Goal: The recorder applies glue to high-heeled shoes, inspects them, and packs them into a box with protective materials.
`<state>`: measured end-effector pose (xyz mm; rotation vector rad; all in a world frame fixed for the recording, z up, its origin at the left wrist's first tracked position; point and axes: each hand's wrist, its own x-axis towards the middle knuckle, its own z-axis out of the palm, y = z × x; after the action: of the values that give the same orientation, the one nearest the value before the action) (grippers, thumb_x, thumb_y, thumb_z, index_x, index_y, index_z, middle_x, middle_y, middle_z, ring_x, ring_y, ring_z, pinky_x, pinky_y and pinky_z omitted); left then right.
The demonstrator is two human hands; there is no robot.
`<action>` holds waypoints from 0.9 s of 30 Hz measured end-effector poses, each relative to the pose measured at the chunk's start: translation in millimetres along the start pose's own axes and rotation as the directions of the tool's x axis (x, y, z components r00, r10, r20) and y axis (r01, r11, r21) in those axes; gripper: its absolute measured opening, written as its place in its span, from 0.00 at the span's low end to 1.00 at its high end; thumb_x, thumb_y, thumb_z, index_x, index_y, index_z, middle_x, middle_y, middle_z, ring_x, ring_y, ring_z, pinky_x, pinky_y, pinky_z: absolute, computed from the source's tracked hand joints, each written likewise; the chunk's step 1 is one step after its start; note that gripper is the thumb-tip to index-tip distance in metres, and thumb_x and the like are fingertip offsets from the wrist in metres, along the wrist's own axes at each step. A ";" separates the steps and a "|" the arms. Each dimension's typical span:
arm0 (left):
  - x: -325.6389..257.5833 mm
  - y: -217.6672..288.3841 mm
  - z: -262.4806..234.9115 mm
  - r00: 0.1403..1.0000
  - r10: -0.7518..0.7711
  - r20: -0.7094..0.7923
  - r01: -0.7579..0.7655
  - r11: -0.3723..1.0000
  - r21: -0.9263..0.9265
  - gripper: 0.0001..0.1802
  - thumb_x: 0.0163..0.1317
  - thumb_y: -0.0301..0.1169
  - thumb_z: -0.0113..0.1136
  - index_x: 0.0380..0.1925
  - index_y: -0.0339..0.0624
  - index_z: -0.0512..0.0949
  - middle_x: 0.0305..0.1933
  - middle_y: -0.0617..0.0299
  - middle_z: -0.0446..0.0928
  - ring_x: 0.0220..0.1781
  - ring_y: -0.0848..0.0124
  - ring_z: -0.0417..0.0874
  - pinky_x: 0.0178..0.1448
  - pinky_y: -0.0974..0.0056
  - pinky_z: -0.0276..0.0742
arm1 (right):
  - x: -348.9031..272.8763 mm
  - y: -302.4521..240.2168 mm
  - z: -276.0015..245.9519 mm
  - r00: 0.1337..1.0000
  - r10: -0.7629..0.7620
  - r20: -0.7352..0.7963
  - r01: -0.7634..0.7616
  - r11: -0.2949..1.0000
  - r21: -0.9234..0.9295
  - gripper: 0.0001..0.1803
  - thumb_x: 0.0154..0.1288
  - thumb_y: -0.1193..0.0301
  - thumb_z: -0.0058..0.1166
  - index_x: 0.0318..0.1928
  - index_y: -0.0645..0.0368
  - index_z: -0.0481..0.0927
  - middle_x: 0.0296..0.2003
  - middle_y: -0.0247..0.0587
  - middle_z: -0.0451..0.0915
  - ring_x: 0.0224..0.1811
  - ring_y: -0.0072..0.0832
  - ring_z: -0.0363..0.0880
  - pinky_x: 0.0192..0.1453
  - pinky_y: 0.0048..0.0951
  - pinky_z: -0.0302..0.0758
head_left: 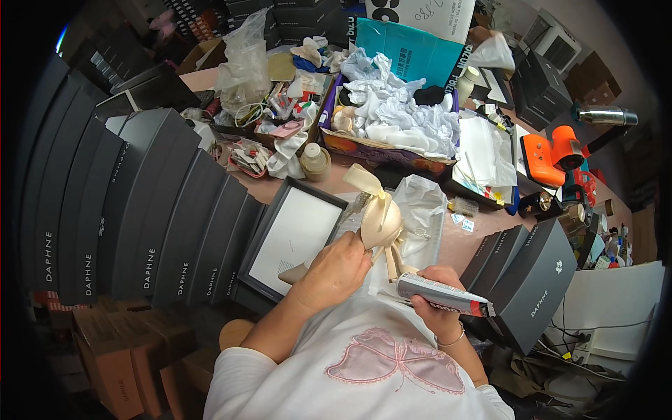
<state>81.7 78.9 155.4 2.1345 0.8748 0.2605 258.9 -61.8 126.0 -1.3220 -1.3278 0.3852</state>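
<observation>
My left hand (339, 267) is closed around a beige shoe (382, 222) with a ribbon bow and loose straps, held up in front of my chest. My right hand (442, 325) grips a grey-and-white tube (441, 295) with a red and black end, just right of the shoe. Its other end is near the hanging straps; whether they touch I cannot tell. Behind the shoe, an open box (435, 241) is lined with crumpled white tissue. A dark-rimmed box lid (269, 210) with a white inside lies by my left forearm.
Dark shoe boxes stand stacked at the left (157, 203) and right (535, 280). A purple carton (381, 148) full of crumpled white paper sits at the back. Near it are a cream bottle (315, 162), an orange tool (542, 159) and a small brush (463, 206).
</observation>
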 end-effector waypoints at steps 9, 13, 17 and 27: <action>-1.5 2.7 1.7 0.993 0.086 -0.076 -0.085 0.996 0.010 0.11 0.63 0.27 0.49 0.41 0.28 0.68 0.37 0.38 0.71 0.39 0.41 0.76 0.45 0.46 0.71 | -1.1 -2.9 0.3 1.000 0.007 0.015 -0.007 1.000 -0.013 0.21 0.48 0.67 0.70 0.40 0.60 0.76 0.35 0.41 0.81 0.37 0.35 0.79 0.44 0.32 0.75; -1.8 3.5 1.7 0.992 0.093 -0.085 -0.093 0.996 0.008 0.11 0.63 0.27 0.49 0.41 0.29 0.68 0.36 0.38 0.71 0.39 0.41 0.76 0.44 0.46 0.71 | -4.0 -1.3 -0.1 1.000 0.019 0.002 -0.019 1.000 0.002 0.21 0.48 0.68 0.70 0.40 0.60 0.75 0.36 0.42 0.81 0.37 0.35 0.79 0.44 0.32 0.75; -1.9 4.6 -1.2 1.000 0.011 -0.005 -0.011 1.000 -0.010 0.15 0.64 0.29 0.49 0.47 0.31 0.68 0.45 0.40 0.71 0.47 0.41 0.74 0.51 0.47 0.70 | -5.3 -1.5 -0.9 0.999 0.039 -0.013 -0.039 0.999 0.020 0.21 0.48 0.69 0.70 0.41 0.60 0.75 0.36 0.42 0.80 0.38 0.35 0.79 0.44 0.32 0.75; -2.8 1.4 1.3 0.989 0.109 -0.101 -0.110 0.994 -0.003 0.11 0.63 0.27 0.49 0.41 0.29 0.68 0.37 0.39 0.70 0.39 0.42 0.75 0.45 0.47 0.71 | -8.1 3.0 -6.1 0.998 0.050 -0.048 -0.049 0.999 0.022 0.21 0.49 0.69 0.69 0.42 0.61 0.74 0.36 0.43 0.80 0.38 0.35 0.78 0.45 0.32 0.75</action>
<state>80.8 75.6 155.9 2.1797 0.8124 0.4301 262.9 -70.4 121.5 -1.3412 -1.2496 0.3979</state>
